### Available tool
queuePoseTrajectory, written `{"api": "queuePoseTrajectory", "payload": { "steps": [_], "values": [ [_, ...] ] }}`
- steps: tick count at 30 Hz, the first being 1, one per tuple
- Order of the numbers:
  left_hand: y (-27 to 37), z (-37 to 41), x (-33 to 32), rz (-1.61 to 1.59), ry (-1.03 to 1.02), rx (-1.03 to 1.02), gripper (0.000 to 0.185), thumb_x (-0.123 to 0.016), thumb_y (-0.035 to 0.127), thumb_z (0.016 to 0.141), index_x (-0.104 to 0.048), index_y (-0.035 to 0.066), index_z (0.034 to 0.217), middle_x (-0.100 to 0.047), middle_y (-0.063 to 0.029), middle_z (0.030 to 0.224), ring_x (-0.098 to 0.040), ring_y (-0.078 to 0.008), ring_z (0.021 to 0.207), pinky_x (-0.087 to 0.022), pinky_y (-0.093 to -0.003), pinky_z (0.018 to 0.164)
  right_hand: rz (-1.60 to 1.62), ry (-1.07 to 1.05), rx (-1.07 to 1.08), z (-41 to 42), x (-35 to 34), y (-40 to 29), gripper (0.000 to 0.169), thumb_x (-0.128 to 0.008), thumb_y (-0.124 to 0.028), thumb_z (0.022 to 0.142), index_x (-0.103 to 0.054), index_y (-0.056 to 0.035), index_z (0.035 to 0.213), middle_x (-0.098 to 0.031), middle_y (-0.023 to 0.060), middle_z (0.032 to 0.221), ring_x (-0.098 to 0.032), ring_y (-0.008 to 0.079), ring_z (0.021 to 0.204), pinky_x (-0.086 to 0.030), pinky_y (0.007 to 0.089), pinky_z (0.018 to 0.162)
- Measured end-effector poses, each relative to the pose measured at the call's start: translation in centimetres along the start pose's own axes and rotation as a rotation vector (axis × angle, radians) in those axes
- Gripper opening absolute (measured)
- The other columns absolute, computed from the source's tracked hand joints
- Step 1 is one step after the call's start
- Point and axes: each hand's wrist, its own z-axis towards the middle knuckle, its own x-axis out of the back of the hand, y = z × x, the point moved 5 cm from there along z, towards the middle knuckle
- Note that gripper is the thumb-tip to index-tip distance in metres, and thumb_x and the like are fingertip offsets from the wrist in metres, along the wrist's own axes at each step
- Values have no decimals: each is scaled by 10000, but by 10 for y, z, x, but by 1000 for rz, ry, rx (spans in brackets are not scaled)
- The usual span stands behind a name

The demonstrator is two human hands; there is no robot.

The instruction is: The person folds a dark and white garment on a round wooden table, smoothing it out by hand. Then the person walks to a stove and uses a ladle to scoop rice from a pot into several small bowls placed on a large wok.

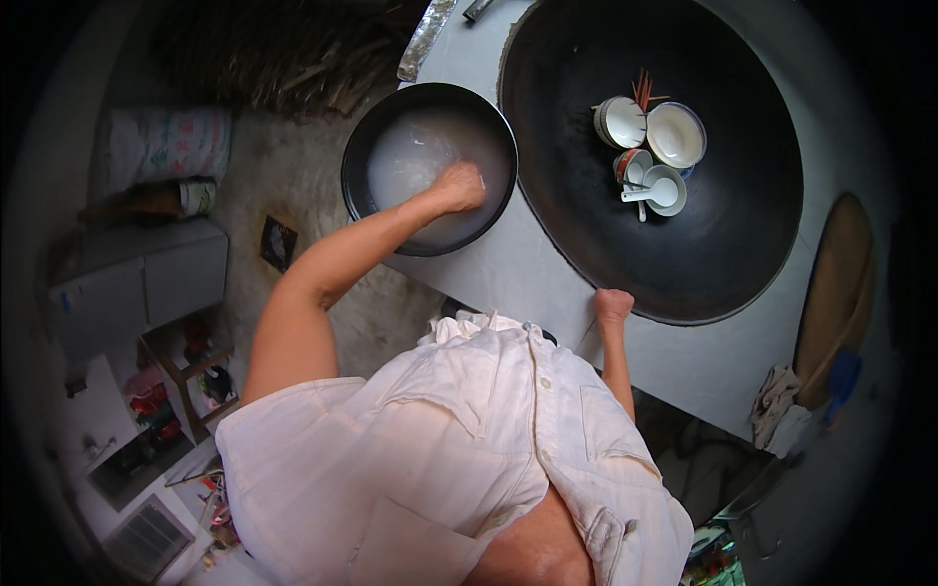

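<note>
My left hand (460,186) is partly in cloudy water (396,157) inside a round black basin (355,192); its fingers are hidden, so what it holds cannot be told. My right hand (614,303) is curled against the near rim of a very large dark wok (703,278) set into the countertop, and whether it grips anything does not show. In the wok sit white bowls (676,136), a patterned cup or bowl (620,123), a small bowl with white spoons (659,192) on or beside it, and several reddish chopsticks (643,91).
The pale tiled countertop (484,260) surrounds the wok. At the right lie a round wooden lid or board (835,293), crumpled cloths (777,403) and a blue item (844,375). Brushwood (293,66) is piled at the upper left, near a printed sack (172,146).
</note>
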Motion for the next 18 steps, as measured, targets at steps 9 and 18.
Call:
{"api": "queuePoseTrajectory", "payload": {
  "steps": [9,18],
  "values": [
    [1,-28,-5,-856,-61,203,391,-436,202,714,-505,-73,983,-513,-268,972,-485,-381,927,-384,-375,802,-36,-47,-10,3,4,-2,119,-472,-130,526,-544,-89,441,-565,94,542,-549,266,487,-417,377,444],
    [-36,-73,18,-429,461,427,352,-476,247,725,-510,54,1017,-538,-203,969,-504,-364,916,-381,-419,803,327,-61,-317,-1,-2,13,130,-475,-142,540,-556,-81,459,-575,107,576,-561,274,528,-423,384,462]
  ]
}}
